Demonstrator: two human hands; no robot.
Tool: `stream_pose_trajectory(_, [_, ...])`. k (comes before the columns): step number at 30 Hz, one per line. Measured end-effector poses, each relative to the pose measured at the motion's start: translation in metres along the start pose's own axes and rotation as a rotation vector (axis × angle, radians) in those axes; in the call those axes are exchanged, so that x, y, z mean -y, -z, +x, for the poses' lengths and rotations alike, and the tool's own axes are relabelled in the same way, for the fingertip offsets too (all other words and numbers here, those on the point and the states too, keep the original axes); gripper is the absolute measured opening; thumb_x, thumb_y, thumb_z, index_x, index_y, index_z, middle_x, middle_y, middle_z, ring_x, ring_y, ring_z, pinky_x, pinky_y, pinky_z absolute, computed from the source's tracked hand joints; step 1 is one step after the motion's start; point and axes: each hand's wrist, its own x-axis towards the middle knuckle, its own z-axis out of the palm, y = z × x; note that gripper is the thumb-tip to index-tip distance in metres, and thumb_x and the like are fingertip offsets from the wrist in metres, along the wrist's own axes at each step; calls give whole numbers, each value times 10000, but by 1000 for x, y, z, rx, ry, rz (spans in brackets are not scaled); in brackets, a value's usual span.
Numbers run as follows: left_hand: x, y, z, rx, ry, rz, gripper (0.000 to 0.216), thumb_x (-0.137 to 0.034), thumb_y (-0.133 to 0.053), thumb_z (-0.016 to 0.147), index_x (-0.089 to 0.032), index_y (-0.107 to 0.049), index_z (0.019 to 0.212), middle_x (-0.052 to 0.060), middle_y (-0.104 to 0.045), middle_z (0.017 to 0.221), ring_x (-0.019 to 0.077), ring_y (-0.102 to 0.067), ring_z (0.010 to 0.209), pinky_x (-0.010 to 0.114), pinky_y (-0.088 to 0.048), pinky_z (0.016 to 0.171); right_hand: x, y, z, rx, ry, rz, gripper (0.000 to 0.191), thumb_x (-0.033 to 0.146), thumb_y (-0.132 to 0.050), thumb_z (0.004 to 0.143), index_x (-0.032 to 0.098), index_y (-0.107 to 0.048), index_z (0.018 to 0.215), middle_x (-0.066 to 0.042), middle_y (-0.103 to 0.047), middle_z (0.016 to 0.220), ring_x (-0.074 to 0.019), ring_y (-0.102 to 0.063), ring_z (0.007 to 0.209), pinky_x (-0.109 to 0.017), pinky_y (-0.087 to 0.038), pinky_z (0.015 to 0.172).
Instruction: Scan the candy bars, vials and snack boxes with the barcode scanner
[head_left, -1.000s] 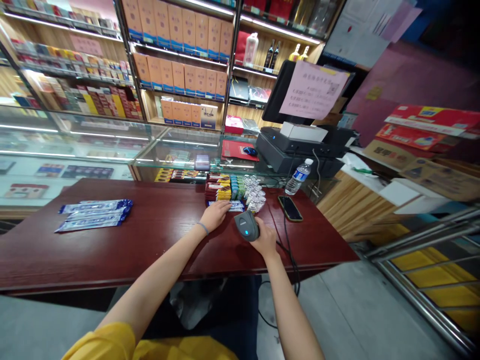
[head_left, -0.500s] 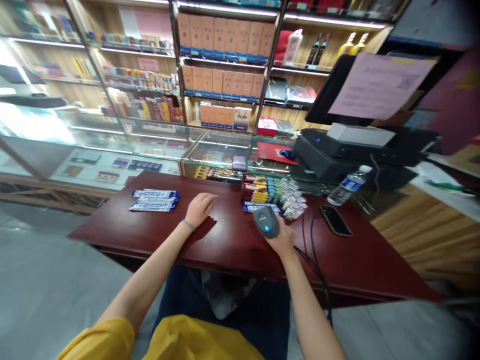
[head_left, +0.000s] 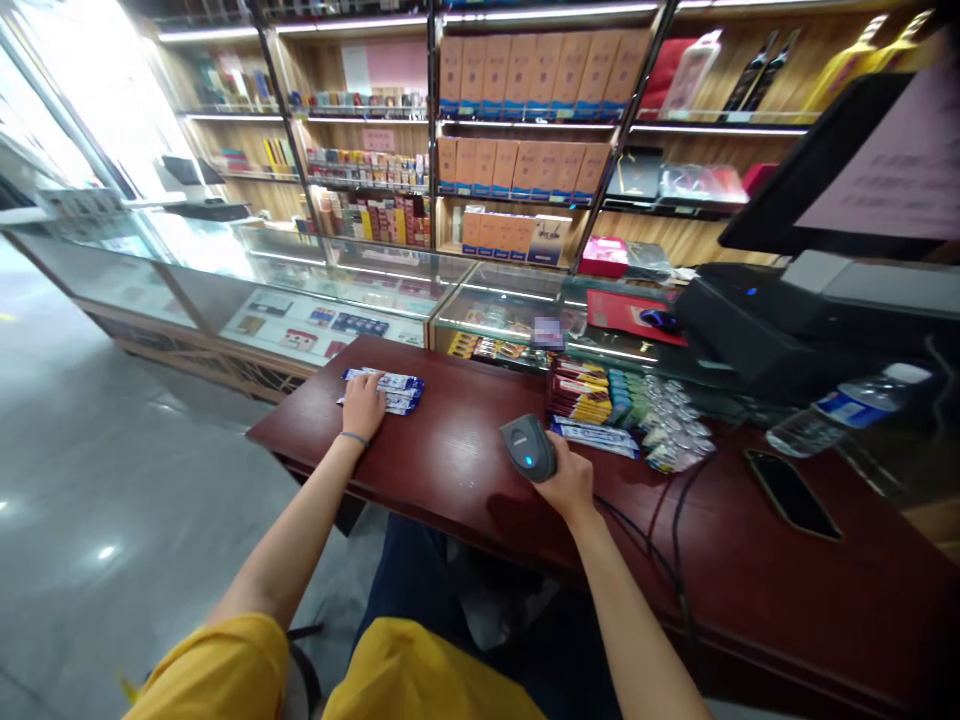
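Observation:
My right hand (head_left: 568,482) grips a dark grey barcode scanner (head_left: 529,447) with a small blue light, held just above the dark red table. A black cable trails from it. My left hand (head_left: 363,408) rests on a small pile of blue-and-white stick packets (head_left: 401,390) at the left of the table, its fingers laid over them; the fingertips are not clear. To the right of the scanner lie more blue-and-white packets (head_left: 596,436). Behind these stand red-and-yellow packets (head_left: 579,390), a row of blue-green packets (head_left: 619,397) and a bunch of shiny clear-and-green packets (head_left: 675,425).
A phone (head_left: 793,493) lies on the table (head_left: 457,450) at the right, near a water bottle (head_left: 847,410). Behind are a dark till with a screen (head_left: 825,165), a mouse (head_left: 660,320) on a red sheet, glass display cases (head_left: 337,265) and shelves of boxes (head_left: 525,75).
My left hand has moved left from the bare tabletop onto the packet pile. My right hand still holds the scanner. The whole view has turned left.

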Motion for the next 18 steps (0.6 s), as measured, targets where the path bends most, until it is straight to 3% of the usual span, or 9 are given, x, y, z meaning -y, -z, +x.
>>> stream_pose_trajectory(4, [2, -10, 1, 42, 74, -2, 511, -142, -458, 843, -165, -574, 1340, 194, -528, 1411, 353, -423, 1356, 595, -263, 1137, 3, -3, -3, 15, 64, -23, 367, 309, -586, 781, 151, -613, 1111, -48, -722, 691, -211, -681, 554, -266, -451, 538])
stream_pose_trajectory(8, [-2, -13, 0, 118, 94, 5, 481, -171, -482, 834, -189, -608, 1298, 186, -556, 1398, 367, -434, 1349, 661, -173, 1144, 4, -3, -5, 9, 85, -29, 366, 288, -580, 783, 150, -606, 1122, -38, -716, 679, -206, -678, 554, -264, -447, 543])
stream_pose_trajectory(18, [5, -1, -4, 50, -26, -81, 461, -60, -444, 786, -182, -685, 1159, 116, -708, 1108, 296, -577, 1105, 456, -411, 1040, 4, -3, -5, -20, 91, -13, 357, 263, -587, 792, 141, -593, 1127, -39, -725, 707, -201, -687, 569, -262, -457, 557])
